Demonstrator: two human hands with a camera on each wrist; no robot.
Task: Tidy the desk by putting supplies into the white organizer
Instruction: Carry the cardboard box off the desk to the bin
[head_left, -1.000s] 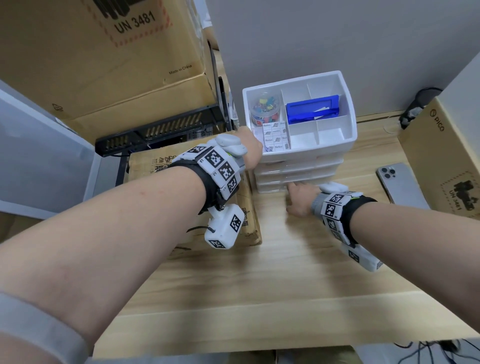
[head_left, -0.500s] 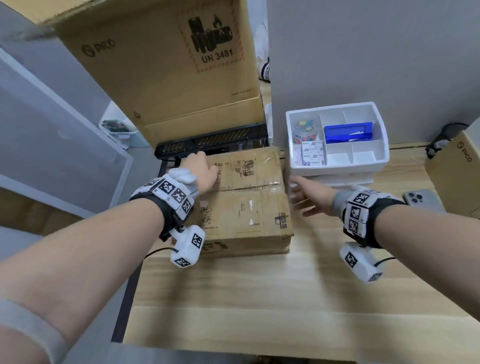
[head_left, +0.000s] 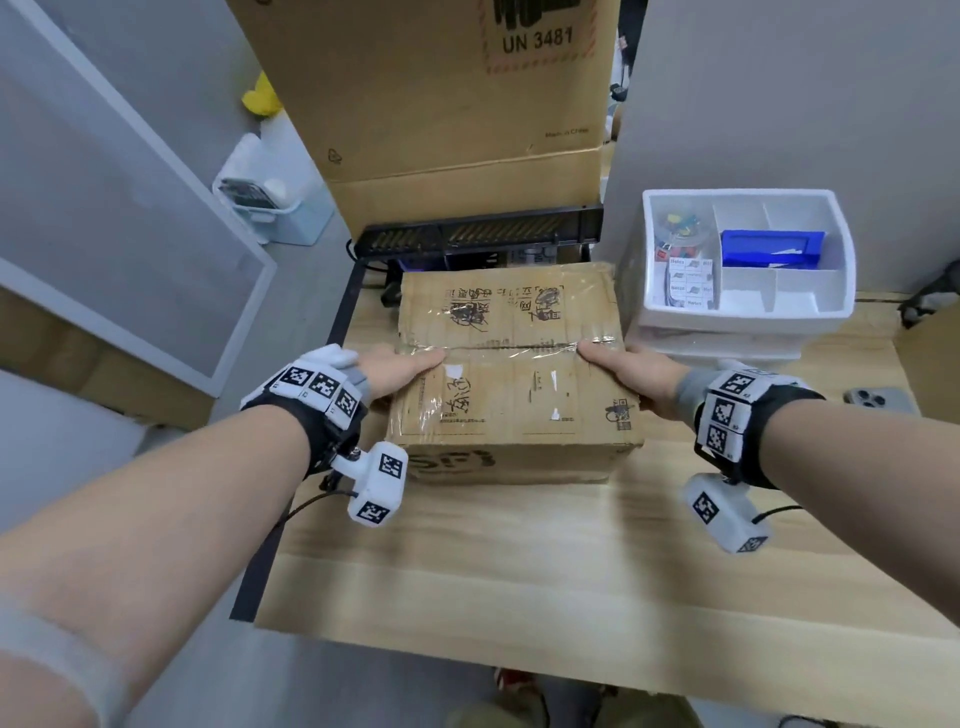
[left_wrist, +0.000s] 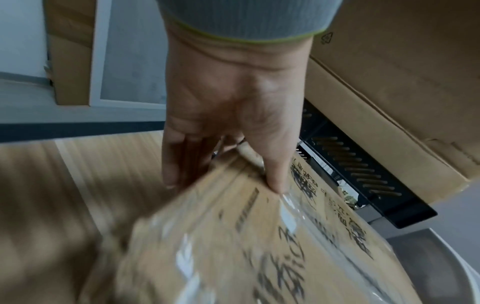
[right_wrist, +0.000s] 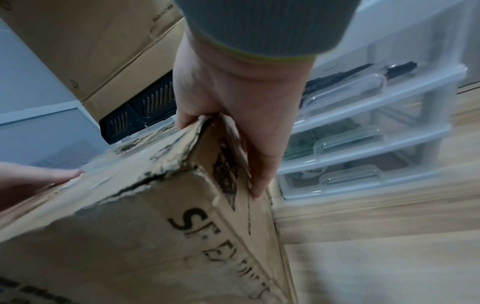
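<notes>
White organizer (head_left: 748, 312): plastic, at the table's far right against the wall; its top tray holds a blue case (head_left: 771, 249), a small jar of coloured clips and note pads, with clear drawers below.
Box (head_left: 511, 364): taped cardboard, flat on the table just left of the organizer, close to its side; whether they touch I cannot tell.
Left hand (head_left: 397, 369): at the box's left edge, thumb on the taped top, fingers (left_wrist: 171, 164) straight down the side wall, clamping it.
Right hand (head_left: 631, 376): mirrors this on the right edge, thumb on top, fingers (right_wrist: 262, 170) flat down the side between box and drawers.
Table (head_left: 519, 561): pale wood; a phone (head_left: 878, 400) lies at its right edge.
Step, as I judge it: taking hold of the box with both hands, probably to shift or open it for supplies.
Doing it well: press evenly from both sides, keep it level, draw it toward the body so it clears the organizer and does not nudge the drawers.
Risk: the right top corner is torn and soft, so a grip there could slip.
</notes>
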